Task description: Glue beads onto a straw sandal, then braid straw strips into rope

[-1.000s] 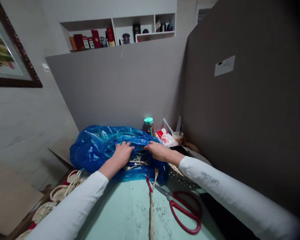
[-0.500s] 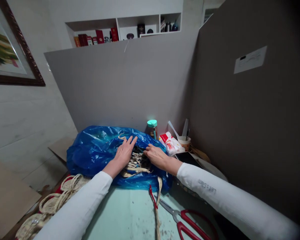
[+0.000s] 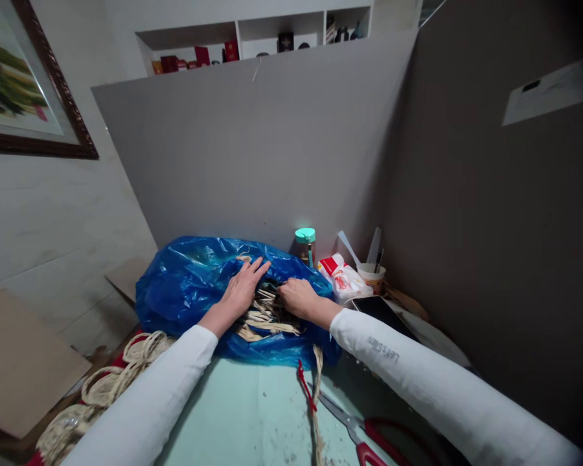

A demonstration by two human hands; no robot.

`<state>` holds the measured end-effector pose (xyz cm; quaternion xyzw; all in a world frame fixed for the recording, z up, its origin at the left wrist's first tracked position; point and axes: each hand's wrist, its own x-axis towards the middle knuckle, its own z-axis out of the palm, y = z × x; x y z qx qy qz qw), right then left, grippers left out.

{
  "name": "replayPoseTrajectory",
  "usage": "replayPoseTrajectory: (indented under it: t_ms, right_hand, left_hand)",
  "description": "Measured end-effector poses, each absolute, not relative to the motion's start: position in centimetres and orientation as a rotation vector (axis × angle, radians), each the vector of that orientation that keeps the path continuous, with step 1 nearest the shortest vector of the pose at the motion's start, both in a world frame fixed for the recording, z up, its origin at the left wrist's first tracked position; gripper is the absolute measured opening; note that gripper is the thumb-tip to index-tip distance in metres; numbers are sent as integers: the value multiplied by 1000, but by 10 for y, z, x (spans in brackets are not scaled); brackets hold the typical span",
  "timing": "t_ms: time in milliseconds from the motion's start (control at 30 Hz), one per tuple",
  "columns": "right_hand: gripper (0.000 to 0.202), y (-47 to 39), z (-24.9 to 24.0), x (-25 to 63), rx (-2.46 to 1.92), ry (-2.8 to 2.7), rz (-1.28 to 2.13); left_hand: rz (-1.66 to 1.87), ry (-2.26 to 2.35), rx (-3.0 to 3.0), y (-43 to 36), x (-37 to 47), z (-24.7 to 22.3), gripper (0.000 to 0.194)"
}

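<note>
A blue plastic bag [image 3: 175, 291] lies on the pale green tabletop [image 3: 243, 401], its mouth facing me. Pale, dried straw-like strips [image 3: 267, 317] show inside the opening. My left hand [image 3: 241, 289] rests on the bag's upper edge, fingers stretched out and slightly spread. At the right side of the opening my right hand [image 3: 302, 299] is closed, knuckles up; its fingertips are hidden among the strips, so what it grips cannot be made out. A braided straw cord [image 3: 317, 388] with a red tie [image 3: 305, 387] hangs from the bag toward me.
Red-handled scissors [image 3: 350, 424] lie at front right. Beyond my right arm are a phone [image 3: 381, 310], a tissue pack [image 3: 344, 278], a cup [image 3: 372, 277] and a mint-lidded jar [image 3: 305, 246]. Coiled straw pieces [image 3: 102, 388] sit at left. Grey panels [image 3: 252, 149] stand behind.
My right hand has curled its fingers and reached further into the opening. My left hand stays on the bag's edge. The view has shifted slightly.
</note>
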<state>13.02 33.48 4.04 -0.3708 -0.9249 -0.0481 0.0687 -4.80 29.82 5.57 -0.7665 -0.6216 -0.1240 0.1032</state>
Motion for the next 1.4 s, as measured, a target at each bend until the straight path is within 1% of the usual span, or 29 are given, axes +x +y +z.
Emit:
replayPoseTrajectory:
  t_ms: [167, 267, 467, 600, 700, 800, 900, 967, 1067, 1200, 1267, 1400]
  right_hand:
    - [32, 327, 45, 121, -1105, -2752, 42]
    - [39, 323, 47, 111, -1059, -2761, 240]
    - [25, 331, 50, 97, -948, -2624, 717]
    - [28, 332, 51, 91, -931, -2494, 949]
    - [31, 331, 50, 86, -938, -2439, 1009]
    - [32, 329, 49, 83, -963, -2415, 944]
    - [28, 328, 51, 83, -1015, -2432, 793]
    - [24, 326, 54, 86, -1089, -2470, 653]
    - [19, 320, 59, 94, -1208, -2522, 385]
    - [23, 306, 69, 118, -1304, -2554, 120]
    - [23, 299, 77, 135, -1357, -2544, 35]
    - [20, 287, 101, 182, -1490, -2447, -75]
  left_hand:
    - [-385, -1850, -2252, 293, -47, 65, 85]
    - [-417, -1857, -2229, 290, -48, 70, 84]
    - [-507, -1834, -2221, 291, -60, 64, 82]
    - [-564, -1811, -2244, 294, -64, 55, 80]
    - [-599, -1803, -2256, 294, -65, 52, 76]
    - [-625, -1799, -2262, 294, -65, 50, 73]
    - [-635, -1798, -2255, 294, -65, 48, 77]
    - [-634, -1800, -2245, 294, -66, 46, 81]
    - [-629, -1804, -2234, 293, -66, 42, 82]
    - [-647, -1800, -2221, 290, -67, 35, 81]
    - [-668, -1800, -2212, 291, -67, 32, 78]
    - [-722, -1802, -2192, 294, -67, 27, 65]
